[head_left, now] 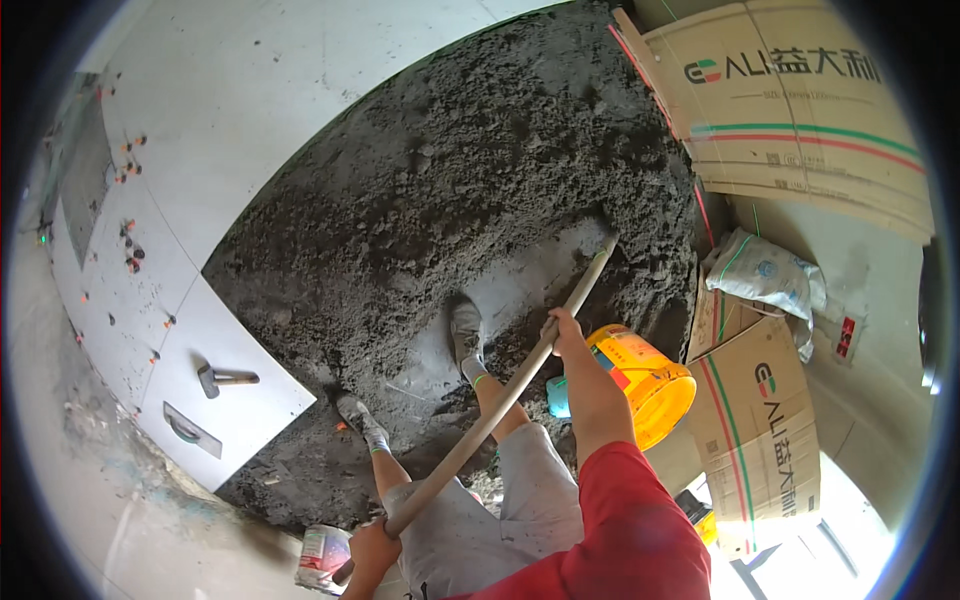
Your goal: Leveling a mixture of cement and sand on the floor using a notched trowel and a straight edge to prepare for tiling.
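Glare lower right (blown white); fisheye rim dark, edges bent.

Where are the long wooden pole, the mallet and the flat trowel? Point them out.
Long wooden pole (483, 424): head view, on the shaft between the two grips.
Mallet (232, 378): head view, on its handle.
Flat trowel (184, 429): head view, on its handle.

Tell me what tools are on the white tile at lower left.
A mallet and a flat trowel lie on the white tile; the surface directly beneath them is covered.
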